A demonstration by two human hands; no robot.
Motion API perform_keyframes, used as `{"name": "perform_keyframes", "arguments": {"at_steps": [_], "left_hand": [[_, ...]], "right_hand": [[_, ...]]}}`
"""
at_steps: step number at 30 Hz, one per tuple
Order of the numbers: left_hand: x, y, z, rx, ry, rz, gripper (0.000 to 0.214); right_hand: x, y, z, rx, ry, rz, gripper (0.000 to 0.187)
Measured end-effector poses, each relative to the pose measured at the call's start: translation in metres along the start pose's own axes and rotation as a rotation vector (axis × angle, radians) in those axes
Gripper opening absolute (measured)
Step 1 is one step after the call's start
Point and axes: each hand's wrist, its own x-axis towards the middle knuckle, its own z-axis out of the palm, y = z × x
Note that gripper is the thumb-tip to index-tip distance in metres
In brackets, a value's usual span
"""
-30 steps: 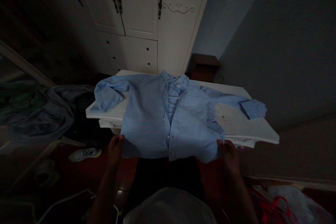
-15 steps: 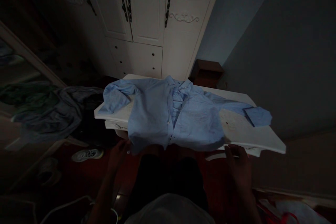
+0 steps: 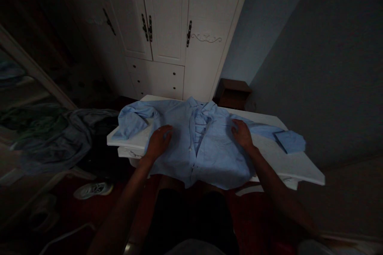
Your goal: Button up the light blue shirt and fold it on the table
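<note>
- Head view, nearest: both bare forearms reach forward over a dark lap, and a pale shoe point(image 3: 92, 189) lies on the floor to the left.
- The light blue shirt point(image 3: 209, 155) lies front up on a white table point(image 3: 299, 164), its hem hanging over the near edge.
- The left hand point(image 3: 159, 140) rests palm down on the shirt's left front, fingers extended and close together, gripping nothing.
- The right hand point(image 3: 241, 133) lies flat on the right front, fingers stretched out, not pinching the cloth.
- One sleeve bunches at the table's left edge; the other ends in a folded cuff point(image 3: 289, 142) at the right.
- A heap of clothes point(image 3: 56, 137) sits left of the table.
- Beyond stand a brown nightstand point(image 3: 235, 92) and a white wardrobe point(image 3: 170, 28).
</note>
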Motion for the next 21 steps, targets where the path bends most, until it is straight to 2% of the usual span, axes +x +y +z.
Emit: {"name": "perform_keyframes", "arguments": {"at_steps": [2,4,6,8,10,13,21], "left_hand": [[0.040,-0.013,0.018,0.102,-0.160,0.072,0.038],[0.075,-0.024,0.035,0.238,-0.311,0.078,0.046],[0.100,-0.031,0.050,0.348,-0.454,0.102,0.054],[0.114,-0.034,0.064,0.426,-0.543,0.118,0.060],[0.120,-0.036,0.077,0.476,-0.566,0.116,0.062],[0.125,-0.040,0.089,0.507,-0.539,0.108,0.062],[0.149,-0.050,0.103,0.507,-0.506,0.099,0.061]], "right_hand": [[0.032,0.003,0.015,-0.044,-0.033,0.012,0.041],[0.056,0.001,0.028,-0.158,-0.128,0.053,0.046],[0.073,-0.003,0.040,-0.254,-0.233,0.075,0.045],[0.084,-0.005,0.052,-0.286,-0.287,0.069,0.036],[0.092,-0.006,0.062,-0.296,-0.291,0.063,0.029],[0.102,-0.004,0.073,-0.319,-0.260,0.073,0.028],[0.124,0.000,0.086,-0.314,-0.178,0.069,0.028]]}}
